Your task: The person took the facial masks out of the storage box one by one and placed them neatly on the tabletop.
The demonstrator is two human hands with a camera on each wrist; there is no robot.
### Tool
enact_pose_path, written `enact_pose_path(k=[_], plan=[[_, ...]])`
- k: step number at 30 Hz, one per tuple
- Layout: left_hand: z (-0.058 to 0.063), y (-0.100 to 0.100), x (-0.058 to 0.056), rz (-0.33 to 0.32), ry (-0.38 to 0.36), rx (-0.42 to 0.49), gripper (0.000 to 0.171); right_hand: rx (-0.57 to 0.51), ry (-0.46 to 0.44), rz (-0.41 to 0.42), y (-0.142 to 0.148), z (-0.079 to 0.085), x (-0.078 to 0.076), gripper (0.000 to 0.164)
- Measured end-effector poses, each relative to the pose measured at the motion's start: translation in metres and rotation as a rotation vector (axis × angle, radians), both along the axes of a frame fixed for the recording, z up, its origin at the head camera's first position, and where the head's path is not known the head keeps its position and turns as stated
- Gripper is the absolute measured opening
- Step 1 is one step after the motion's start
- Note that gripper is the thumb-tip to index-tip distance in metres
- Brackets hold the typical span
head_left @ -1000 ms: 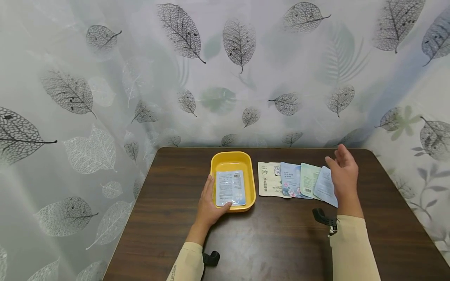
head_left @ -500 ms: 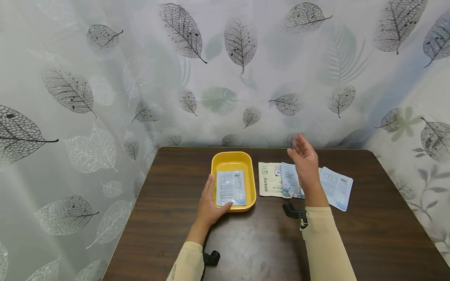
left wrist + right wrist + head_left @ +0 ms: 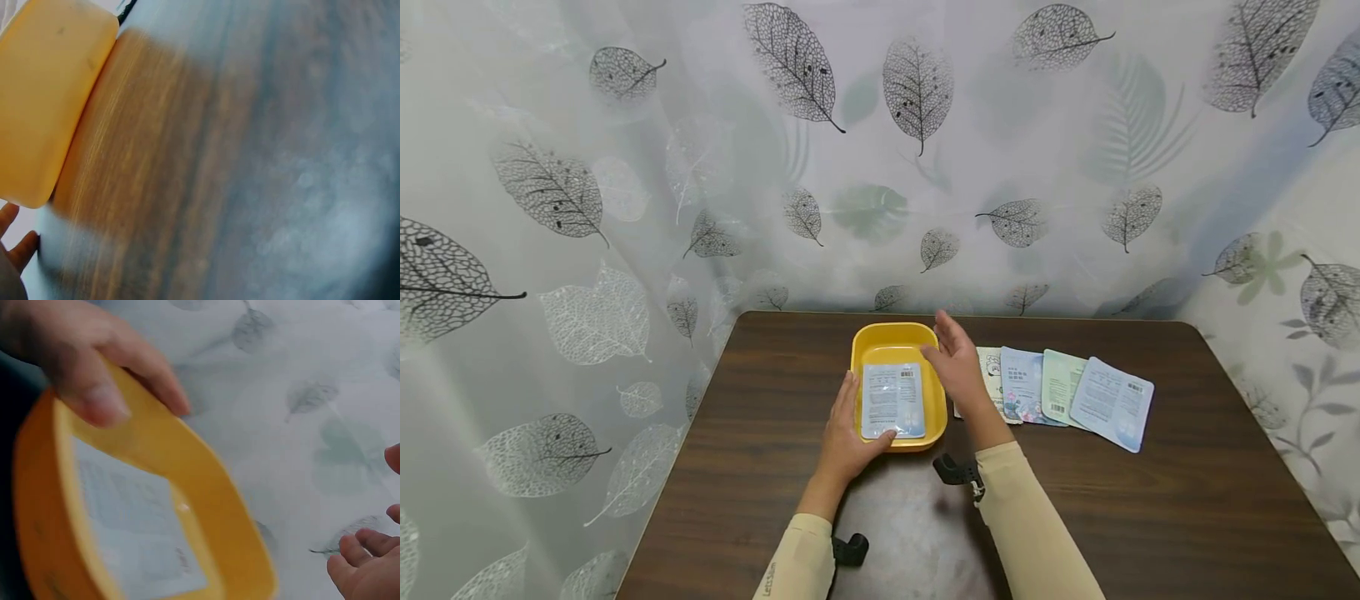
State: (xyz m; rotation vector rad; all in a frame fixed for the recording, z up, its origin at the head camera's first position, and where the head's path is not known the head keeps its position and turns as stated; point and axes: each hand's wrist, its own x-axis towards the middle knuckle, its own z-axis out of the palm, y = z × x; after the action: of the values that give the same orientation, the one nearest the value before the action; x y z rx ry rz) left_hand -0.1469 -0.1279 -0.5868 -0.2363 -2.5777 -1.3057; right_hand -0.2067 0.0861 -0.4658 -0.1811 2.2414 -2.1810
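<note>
A yellow plastic tray (image 3: 895,337) sits on the table, with a pale blue flat sachet (image 3: 892,400) lying inside it. My left hand (image 3: 842,450) holds the tray by its near left corner, thumb over the rim and fingers along the outer left wall. At the tray's right rim is my right hand (image 3: 957,367), fingers extended and nothing held; whether it touches the rim cannot be told. In the right wrist view the left hand's thumb (image 3: 103,403) reaches inside the tray, while the right hand (image 3: 369,565) appears apart from it.
Right of the tray lies an overlapping row: a cream sachet (image 3: 992,383) partly hidden by my right arm, a blue floral sachet (image 3: 1021,383), a green sachet (image 3: 1060,387) and a pale blue sachet (image 3: 1112,404). A leaf-patterned curtain (image 3: 865,167) hangs behind the brown table (image 3: 1210,500).
My right hand has moved left from above the rightmost sachet, across the row, to the tray's right side. The left hand, tray and sachets have stayed put.
</note>
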Motion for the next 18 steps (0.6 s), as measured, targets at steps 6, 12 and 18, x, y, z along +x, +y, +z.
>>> enact_pose_path(k=[6,12,18], plan=[[-0.002,0.0,-0.001,0.003,-0.01,-0.014,0.111,0.037,-0.109,-0.018,-0.029,-0.036,0.0,0.068],[-0.003,0.0,-0.001,-0.001,0.01,-0.011,0.11,0.1,-0.244,-0.081,-0.046,-0.065,0.002,0.074],[-0.004,-0.001,-0.002,0.002,0.021,-0.01,0.11,0.159,-0.344,-0.111,-0.052,-0.073,0.002,0.071]])
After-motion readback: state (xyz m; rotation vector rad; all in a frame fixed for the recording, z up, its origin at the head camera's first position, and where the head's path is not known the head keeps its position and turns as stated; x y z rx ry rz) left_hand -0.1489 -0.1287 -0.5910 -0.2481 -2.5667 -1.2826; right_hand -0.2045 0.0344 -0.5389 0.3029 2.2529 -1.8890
